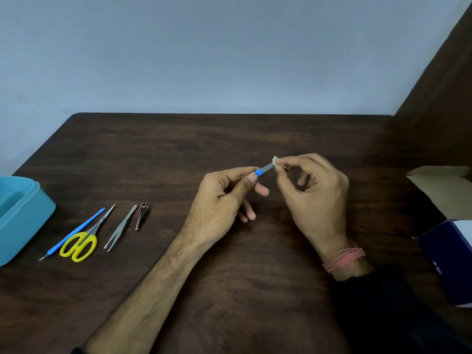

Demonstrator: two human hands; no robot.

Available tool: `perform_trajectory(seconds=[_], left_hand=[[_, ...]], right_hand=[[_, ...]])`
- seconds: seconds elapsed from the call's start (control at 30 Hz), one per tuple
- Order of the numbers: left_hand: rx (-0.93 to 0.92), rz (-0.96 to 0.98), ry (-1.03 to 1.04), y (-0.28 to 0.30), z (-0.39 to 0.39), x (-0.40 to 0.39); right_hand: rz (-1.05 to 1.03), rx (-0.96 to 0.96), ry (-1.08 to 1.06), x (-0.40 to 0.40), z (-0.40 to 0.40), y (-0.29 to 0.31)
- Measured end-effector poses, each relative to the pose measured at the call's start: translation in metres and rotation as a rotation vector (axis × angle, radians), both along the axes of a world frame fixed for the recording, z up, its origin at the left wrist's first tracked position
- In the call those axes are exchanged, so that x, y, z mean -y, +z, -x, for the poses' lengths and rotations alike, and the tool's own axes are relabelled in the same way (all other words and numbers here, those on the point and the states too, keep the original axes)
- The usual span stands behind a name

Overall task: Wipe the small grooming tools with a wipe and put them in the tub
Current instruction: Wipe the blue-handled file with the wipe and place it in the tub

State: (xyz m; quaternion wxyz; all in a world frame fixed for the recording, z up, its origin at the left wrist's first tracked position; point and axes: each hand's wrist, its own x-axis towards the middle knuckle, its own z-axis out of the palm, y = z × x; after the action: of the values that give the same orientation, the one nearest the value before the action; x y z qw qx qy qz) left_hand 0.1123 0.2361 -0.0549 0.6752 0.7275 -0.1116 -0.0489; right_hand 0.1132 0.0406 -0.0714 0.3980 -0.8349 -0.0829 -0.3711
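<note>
Head view: left hand [224, 192] pinching blue-handled tool [264, 168] steady, right hand [310, 185] pinching folded wipe [275, 161] around its tip for cleaning.

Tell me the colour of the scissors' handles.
Yellow; the scissors show in the head view.

Tubs: one blue tub [24, 215], at 9 o'clock
Scissors: one yellow-handled pair [85, 237]
Cuticle pushers: one, blue [76, 229]
Tweezers: one [120, 228]
Nail clippers: one [142, 215]
Blue-handled tools in hand: one [263, 169]
Wipes: one small piece [274, 160]
Boxes: two at 3 o'clock, cardboard [444, 190] and dark blue [449, 259]
</note>
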Motion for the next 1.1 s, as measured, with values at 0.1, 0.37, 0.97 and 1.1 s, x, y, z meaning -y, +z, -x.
perform_trajectory(seconds=[0.1, 0.37, 0.97, 1.1], left_hand=[[0.008, 0.001, 0.005, -0.0001, 0.0003, 0.0], [-0.003, -0.006, 0.013, -0.0011, -0.0016, 0.0005], [-0.014, -0.006, -0.002, 0.0006, -0.0012, -0.001], [-0.026, 0.02, -0.014, 0.0013, -0.0014, -0.0012]], right_hand=[[-0.003, -0.012, 0.013, -0.0003, 0.0001, -0.0004], [-0.065, -0.001, -0.046, 0.0005, -0.0019, 0.0016], [-0.078, -0.016, -0.036, -0.0023, 0.0014, 0.0001], [-0.018, -0.032, 0.015, -0.0025, 0.0018, 0.0009]])
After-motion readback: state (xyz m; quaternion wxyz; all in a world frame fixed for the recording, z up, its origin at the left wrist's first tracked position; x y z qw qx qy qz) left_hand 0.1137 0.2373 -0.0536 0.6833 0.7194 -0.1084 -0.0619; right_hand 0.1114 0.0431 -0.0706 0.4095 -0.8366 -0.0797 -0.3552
